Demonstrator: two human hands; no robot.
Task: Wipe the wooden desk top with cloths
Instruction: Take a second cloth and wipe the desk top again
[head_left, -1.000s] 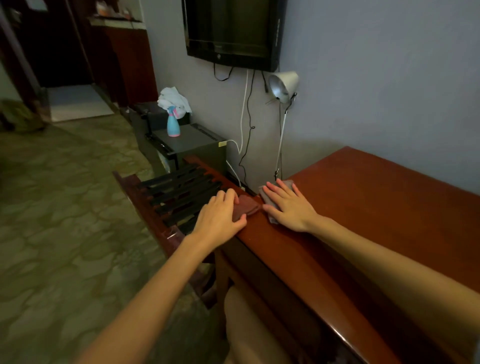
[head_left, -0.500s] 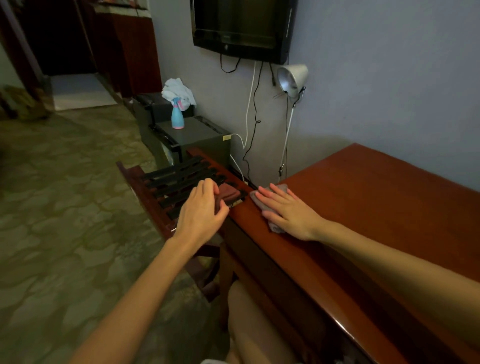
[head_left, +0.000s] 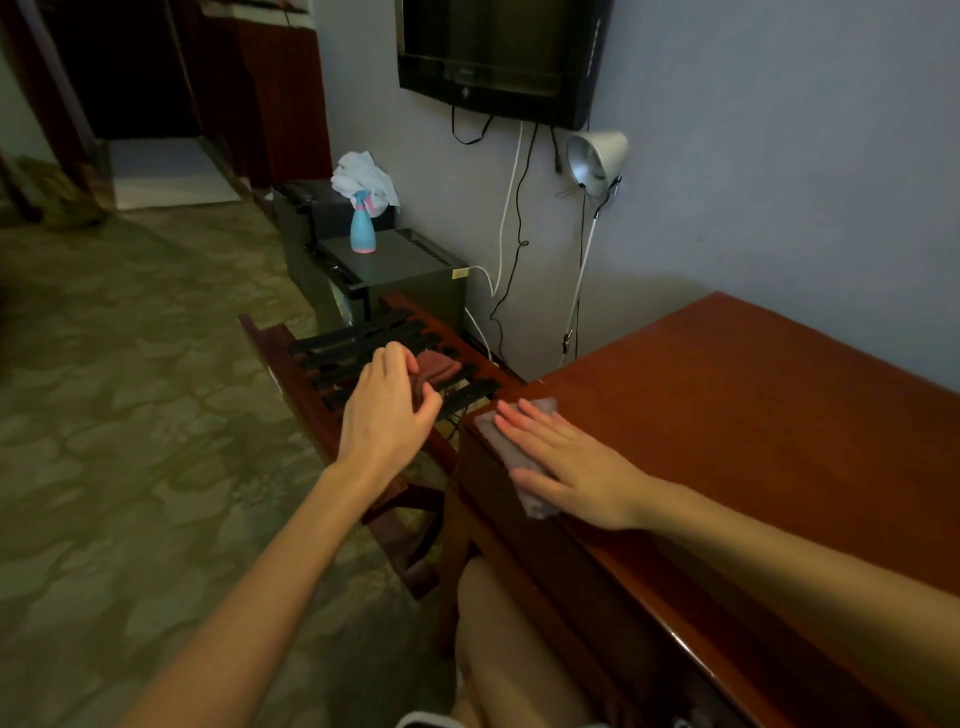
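Left hand (head_left: 387, 410) is pulling the soft brown cloth (head_left: 439, 366) off the desk corner, now pinching it bunched over the black slatted rack (head_left: 363, 343), so only 1 cloth is wiping. Right hand (head_left: 566, 457) is lying spread, pressing the flat grey cloth (head_left: 535, 501) onto the glossy red-brown desk (head_left: 753, 415) at its left edge

Hotel room; wall television (head_left: 498, 57), minibar (head_left: 400, 275)

Desk top (head_left: 753, 415) open rightward, slatted rack (head_left: 337, 343) flanking its end, perhaps touching
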